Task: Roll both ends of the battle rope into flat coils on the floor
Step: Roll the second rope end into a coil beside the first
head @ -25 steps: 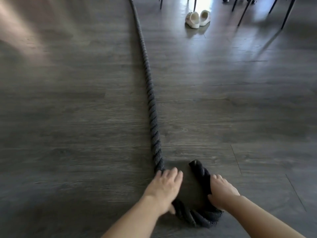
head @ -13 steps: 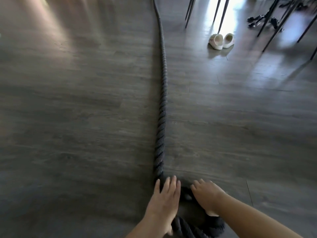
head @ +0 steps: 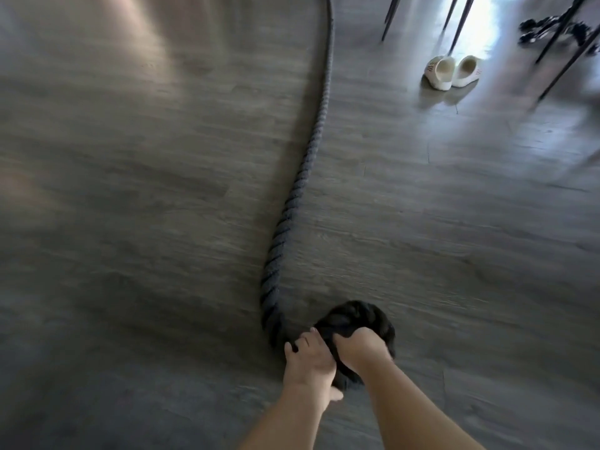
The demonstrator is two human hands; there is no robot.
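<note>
The battle rope [head: 293,203] lies on the floor [head: 130,222], and its near end is wound into a small tight coil [head: 355,323] at the bottom centre of the view. Both hands sit on that coil. The right hand [head: 362,350] has its grip closed over the coil's near edge, fingers curled into the strands. The left hand [head: 308,358] presses on the coil's left side, where the free rope enters; how far its fingers curl I cannot tell.

From the coil, the free length runs straight away from the person, its long axis leading up and slightly right toward the chair legs [head: 454,17]. The feed joins on the left hand's side, so that hand is nearer to it. The next turn probably rolls the coil forward along this line.

The white slippers [head: 453,71], right of the rope, bear small marks too blurred to read.
</note>
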